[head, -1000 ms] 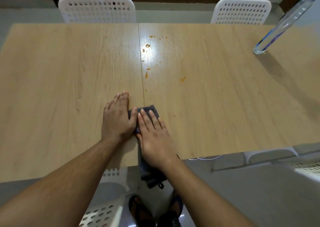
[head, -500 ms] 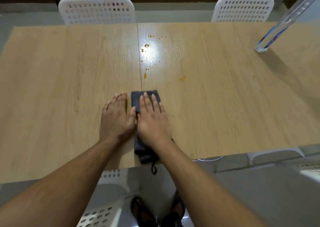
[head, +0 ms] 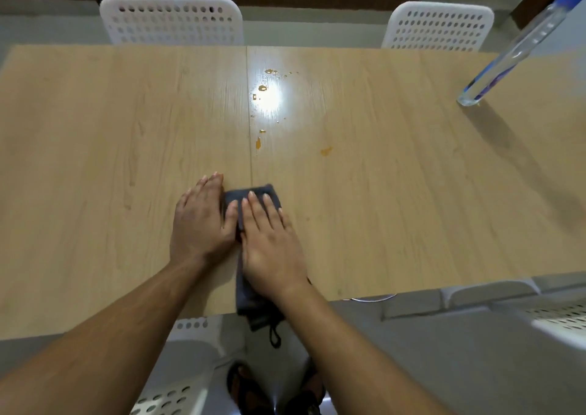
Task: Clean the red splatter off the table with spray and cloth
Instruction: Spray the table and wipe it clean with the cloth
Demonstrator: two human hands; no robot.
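A dark grey cloth (head: pixel 250 194) lies folded on the wooden counter (head: pixel 396 192) at the middle of its near edge, with its tail end draped over that edge and a small loop hanging below. The right hand (head: pixel 269 240) lies flat on top of the cloth, its fingers (head: pixel 253 203) straight and spread, pressing it down; only the cloth's far end shows past the fingertips. The left hand (head: pixel 201 221) rests palm-down on the bare counter just beside the cloth's left edge, fingers straight and together, thumb touching the cloth.

The red splatter (head: pixel 260 143) sits farther out, around the counter's centre seam toward the far edge, as scattered orange-red drops well apart from the cloth, with one smear (head: pixel 326 150) to the right. A clear spray bottle (head: pixel 507 56) with a blue top stands near the far right corner. Two white perforated chairs (head: pixel 171 24) stand behind the far edge.
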